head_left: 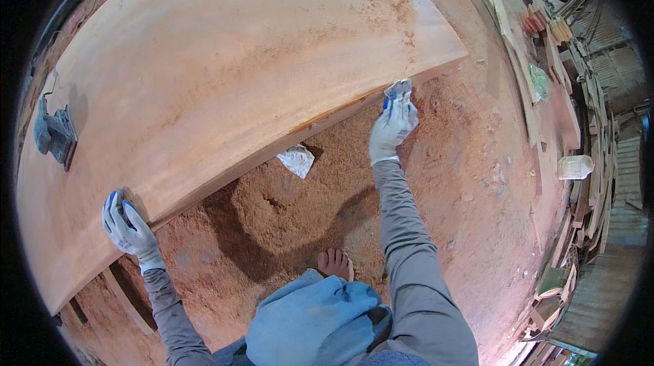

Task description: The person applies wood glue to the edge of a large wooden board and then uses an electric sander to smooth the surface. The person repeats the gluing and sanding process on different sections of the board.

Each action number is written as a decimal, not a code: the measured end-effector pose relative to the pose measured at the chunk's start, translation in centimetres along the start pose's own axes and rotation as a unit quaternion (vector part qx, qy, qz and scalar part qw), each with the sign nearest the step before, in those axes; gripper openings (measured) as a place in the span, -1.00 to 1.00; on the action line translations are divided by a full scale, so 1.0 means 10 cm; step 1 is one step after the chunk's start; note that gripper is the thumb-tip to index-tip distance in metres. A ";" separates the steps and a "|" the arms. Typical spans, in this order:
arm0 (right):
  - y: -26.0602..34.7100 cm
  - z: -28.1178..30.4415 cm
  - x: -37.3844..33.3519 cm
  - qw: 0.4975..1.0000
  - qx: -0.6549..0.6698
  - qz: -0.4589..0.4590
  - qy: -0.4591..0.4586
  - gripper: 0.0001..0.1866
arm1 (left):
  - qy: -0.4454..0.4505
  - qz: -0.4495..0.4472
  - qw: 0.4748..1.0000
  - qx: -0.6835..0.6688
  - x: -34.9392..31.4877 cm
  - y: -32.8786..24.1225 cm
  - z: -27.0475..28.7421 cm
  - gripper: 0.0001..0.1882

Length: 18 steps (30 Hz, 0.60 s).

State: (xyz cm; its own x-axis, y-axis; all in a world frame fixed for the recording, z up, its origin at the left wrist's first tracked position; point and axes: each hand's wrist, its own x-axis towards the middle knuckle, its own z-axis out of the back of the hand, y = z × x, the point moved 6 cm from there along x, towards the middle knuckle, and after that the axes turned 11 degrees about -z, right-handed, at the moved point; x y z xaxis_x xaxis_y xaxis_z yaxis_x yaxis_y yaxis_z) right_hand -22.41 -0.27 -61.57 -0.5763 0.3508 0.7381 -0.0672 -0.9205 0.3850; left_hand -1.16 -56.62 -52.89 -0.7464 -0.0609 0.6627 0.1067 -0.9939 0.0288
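A large pale wooden slab [225, 59] spreads across the view, with reddish sawdust on parts of its top. On its near left part rests my left hand [129, 228], in a white glove with blue and grey fingertips, thumb apart from the fingers. My right hand [394, 124], gloved the same way, is at the slab's near edge toward the right end. Its fingers are closed and press against that edge; whatever small grey-blue thing they hold is mostly hidden. A dark blue-grey power sander [56, 133] stands on the slab at far left.
A crumpled white sheet [297, 160] lies on the sawdust-covered ground [463, 230] below the slab's edge. My bare foot [335, 264] is near it. Stacked planks [514, 59] line the right side, with a whitish plastic container [575, 167] and a green plastic bag [539, 84] among them.
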 end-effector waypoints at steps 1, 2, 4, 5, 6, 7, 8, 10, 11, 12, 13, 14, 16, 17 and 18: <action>0.10 -0.01 -0.09 0.998 0.061 0.009 0.024 -0.70 | -0.001 -0.005 1.000 0.003 -0.01 0.01 0.01 -0.69; 0.21 0.03 -0.23 0.991 0.122 0.018 0.048 -0.72 | -0.002 -0.009 1.000 0.005 -0.04 0.04 0.03 -0.69; 0.66 0.32 -0.34 0.972 0.149 0.173 0.056 -0.82 | -0.011 -0.013 1.000 0.011 -0.07 0.16 0.02 -0.69; 0.46 0.18 -0.15 0.979 0.197 0.045 0.040 -0.84 | -0.014 -0.014 1.000 0.012 -0.08 0.21 0.01 -0.69; 0.11 0.01 0.08 0.968 0.232 -0.089 0.029 -0.86 | -0.009 -0.019 1.000 0.008 -0.09 0.22 0.02 -0.69; -0.18 -0.07 0.13 0.941 0.258 -0.218 0.016 -0.88 | -0.004 -0.017 1.000 -0.001 -0.11 0.18 -0.01 -0.69; -0.19 -0.07 0.08 0.929 0.294 -0.225 0.022 -0.88 | -0.006 -0.011 1.000 -0.005 -0.09 0.13 -0.02 -0.69; 0.05 -0.04 -0.12 0.866 0.423 -0.234 0.124 -0.89 | -0.018 0.001 1.000 -0.018 -0.05 0.12 0.00 -0.69; 0.25 -0.02 -0.29 0.803 0.496 -0.251 0.216 -0.86 | -0.018 -0.005 1.000 -0.007 -0.05 0.12 0.03 -0.70; 0.64 0.17 -0.45 0.820 0.474 -0.170 0.271 -0.84 | -0.021 -0.013 1.000 0.004 -0.03 0.13 0.05 -0.70; 1.00 0.38 -0.62 0.829 0.453 -0.083 0.318 -0.82 | -0.025 -0.019 0.999 0.011 -0.03 0.12 0.05 -0.71; 1.29 0.64 -0.67 0.929 0.276 0.090 0.229 -0.82 | -0.029 -0.013 1.000 0.003 -0.03 0.11 0.06 -0.72; 1.37 0.65 -0.70 0.964 0.126 0.113 0.204 -0.73 | -0.017 0.001 1.000 0.012 -0.03 0.12 0.06 -0.73; 1.29 0.62 -0.62 0.977 0.063 0.117 0.165 -0.69 | -0.010 0.007 1.000 0.017 -0.02 0.11 0.07 -0.73; 1.10 0.56 -0.52 0.990 0.034 0.087 0.107 -0.64 | -0.008 0.006 1.000 0.009 0.03 0.05 0.10 -0.73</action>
State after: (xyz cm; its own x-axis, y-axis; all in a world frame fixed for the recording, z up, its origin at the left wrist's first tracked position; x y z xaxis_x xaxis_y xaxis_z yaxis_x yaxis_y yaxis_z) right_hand -15.59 -11.31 -58.11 -0.7338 0.1365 0.6656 0.0988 -0.9478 0.3033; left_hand -0.66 -57.02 -51.96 -0.7346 -0.0714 0.6747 0.1277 -0.9912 0.0342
